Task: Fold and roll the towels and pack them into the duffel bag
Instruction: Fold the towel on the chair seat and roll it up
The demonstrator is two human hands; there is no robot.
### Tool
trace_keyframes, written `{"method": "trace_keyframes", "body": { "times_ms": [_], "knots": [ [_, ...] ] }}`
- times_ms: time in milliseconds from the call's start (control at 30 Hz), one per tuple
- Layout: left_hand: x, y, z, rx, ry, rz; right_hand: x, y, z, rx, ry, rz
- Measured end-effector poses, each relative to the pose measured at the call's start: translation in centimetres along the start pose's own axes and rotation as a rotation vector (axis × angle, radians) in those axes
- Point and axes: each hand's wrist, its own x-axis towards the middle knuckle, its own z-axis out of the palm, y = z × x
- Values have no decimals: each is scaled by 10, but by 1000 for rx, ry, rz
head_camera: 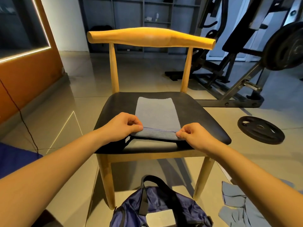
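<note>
Navy duffel bag [160, 208] lay before the chair [147, 38]; on the chair seat, the left hand [121, 126] and right hand [195, 136] each pinched a near corner of the grey towel [155, 112].

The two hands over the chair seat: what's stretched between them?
The grey towel: its stitched near edge runs between the left hand and right hand, each pinching a corner; head view.

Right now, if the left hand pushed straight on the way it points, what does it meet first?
The grey towel: the left hand pinches its near corner and points across it. Past it comes the black chair seat, then perhaps a back post; depth unclear.
</note>
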Motion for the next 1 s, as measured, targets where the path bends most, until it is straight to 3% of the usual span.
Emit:
{"method": "trace_keyframes", "body": {
  "times_ms": [200,400,833,1000],
  "knots": [
    [2,9,0,-9,-16,-143,7,1,6,-170,8,8],
    [-3,7,7,78,40,-119,10,0,9,-359,26,-33],
    [-2,3,9,84,94,-116,7,15,0,-181,86,-87],
    [-6,0,15,316,244,30,12,19,6,-259,196,-96]
  ]
}}
